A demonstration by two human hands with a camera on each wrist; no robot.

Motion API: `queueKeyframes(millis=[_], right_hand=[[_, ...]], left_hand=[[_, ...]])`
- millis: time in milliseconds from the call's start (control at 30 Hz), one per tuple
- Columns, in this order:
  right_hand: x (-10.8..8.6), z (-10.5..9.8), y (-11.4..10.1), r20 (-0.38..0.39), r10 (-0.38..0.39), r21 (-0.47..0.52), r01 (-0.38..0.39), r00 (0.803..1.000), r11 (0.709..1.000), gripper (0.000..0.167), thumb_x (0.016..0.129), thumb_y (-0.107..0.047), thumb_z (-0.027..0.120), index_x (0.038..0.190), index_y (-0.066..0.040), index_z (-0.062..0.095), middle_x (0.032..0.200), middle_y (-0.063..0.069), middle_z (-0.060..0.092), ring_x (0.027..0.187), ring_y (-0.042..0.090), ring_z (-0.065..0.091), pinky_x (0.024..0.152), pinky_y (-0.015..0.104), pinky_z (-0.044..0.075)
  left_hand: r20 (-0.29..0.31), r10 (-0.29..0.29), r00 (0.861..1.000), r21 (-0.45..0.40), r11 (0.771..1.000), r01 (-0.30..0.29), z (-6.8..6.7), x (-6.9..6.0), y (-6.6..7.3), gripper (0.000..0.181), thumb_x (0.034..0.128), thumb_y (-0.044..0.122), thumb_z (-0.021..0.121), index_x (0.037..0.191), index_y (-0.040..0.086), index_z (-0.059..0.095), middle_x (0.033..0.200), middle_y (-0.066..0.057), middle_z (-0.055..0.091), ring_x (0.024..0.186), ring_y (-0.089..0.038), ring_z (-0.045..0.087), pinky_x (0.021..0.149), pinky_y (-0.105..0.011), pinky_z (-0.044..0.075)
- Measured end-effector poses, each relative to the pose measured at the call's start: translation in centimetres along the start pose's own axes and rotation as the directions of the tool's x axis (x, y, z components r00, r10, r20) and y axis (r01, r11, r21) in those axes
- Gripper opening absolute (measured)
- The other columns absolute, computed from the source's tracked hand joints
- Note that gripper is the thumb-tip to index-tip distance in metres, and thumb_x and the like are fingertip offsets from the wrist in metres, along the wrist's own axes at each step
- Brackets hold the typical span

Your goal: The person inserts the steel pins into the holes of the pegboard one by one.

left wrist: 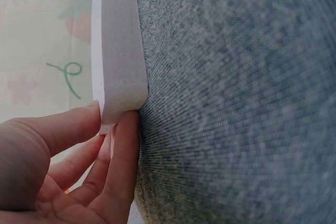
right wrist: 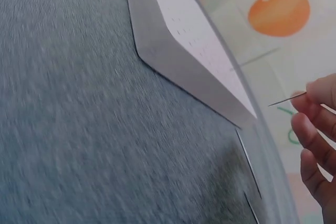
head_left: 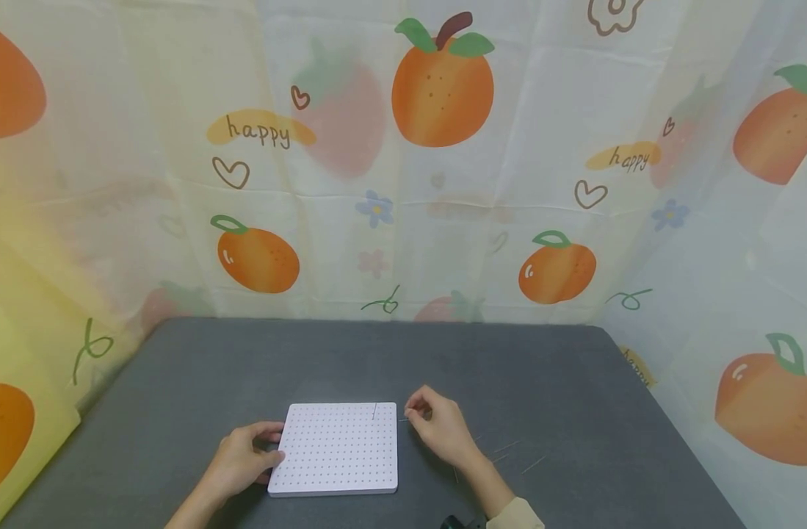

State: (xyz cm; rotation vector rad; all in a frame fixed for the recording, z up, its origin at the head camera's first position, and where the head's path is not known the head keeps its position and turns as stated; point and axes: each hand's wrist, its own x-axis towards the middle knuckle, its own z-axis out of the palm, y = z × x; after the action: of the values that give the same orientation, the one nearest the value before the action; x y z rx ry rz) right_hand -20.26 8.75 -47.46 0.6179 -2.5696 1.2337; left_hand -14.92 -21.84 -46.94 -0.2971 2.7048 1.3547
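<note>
Head view: right grip (head_left: 439,425) pinches a pin (head_left: 404,420), likely light, stiff, best held near one end; left grip (head_left: 243,457) holds the pegboard (head_left: 335,450).

board (head_left: 333,450): white, dark dot grid | table (head_left: 502,367): dark grey | curtain (head_left: 542,81): pale, orange-fruit print | sleeve (head_left: 517,515): beige

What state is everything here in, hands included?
Board: flat on the table
Standing pin: upright in the board
Held pin: pinched, clear of the board
Loose pins: lying on the table
Left hand: gripping the board's edge
Right hand: pinching the held pin
Cloth: hanging behind the table
</note>
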Motion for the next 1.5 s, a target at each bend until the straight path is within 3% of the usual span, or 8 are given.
queueKeyframes(millis=[333, 767, 1500], right_hand=[[0.2, 1.9, -0.8, -0.038, -0.024, -0.001, 0.024, 0.999, 1.000, 0.007, 0.081, -0.007, 0.065, 0.084, -0.013, 0.062, 0.072, -0.009, 0.059, 0.067, 0.002, 0.054, 0.059, 0.017, 0.046], [0.0, 3.6, -1.3, -0.078, -0.025, -0.002, 0.025, 0.997, 1.000, 0.007, 0.080, -0.010, 0.066, 0.082, -0.016, 0.064, 0.071, -0.009, 0.061, 0.067, 0.002, 0.055, 0.061, 0.018, 0.047], [0.1, 4.5, -1.9, -0.046, -0.039, -0.049, 0.036, 0.998, 0.998, 0.006, 0.080, -0.013, 0.067, 0.079, -0.018, 0.063, 0.067, -0.010, 0.057, 0.060, -0.002, 0.047, 0.053, 0.014, 0.039]], left_hand=[[-0.001, 0.007, 1.000, 0.006, 1.000, -0.007, 0.0, 0.1, 0.0, 0.046, 0.0716, -0.001, 0.070, 0.116, -0.004, 0.058, 0.098, -0.013, 0.062, 0.065, -0.014, 0.059, 0.048, -0.029, 0.054], [-0.006, 0.008, 1.000, -0.003, 1.000, -0.008, 0.1, 0.1, -0.1, 0.046, 0.0713, -0.002, 0.070, 0.116, -0.004, 0.058, 0.098, -0.013, 0.062, 0.065, -0.014, 0.059, 0.048, -0.029, 0.054], [-0.001, -0.005, 1.000, 0.006, 1.000, 0.005, 0.1, 0.1, -0.1, 0.047, 0.0716, -0.001, 0.070, 0.117, -0.003, 0.058, 0.098, -0.013, 0.063, 0.064, -0.014, 0.059, 0.048, -0.029, 0.054]])
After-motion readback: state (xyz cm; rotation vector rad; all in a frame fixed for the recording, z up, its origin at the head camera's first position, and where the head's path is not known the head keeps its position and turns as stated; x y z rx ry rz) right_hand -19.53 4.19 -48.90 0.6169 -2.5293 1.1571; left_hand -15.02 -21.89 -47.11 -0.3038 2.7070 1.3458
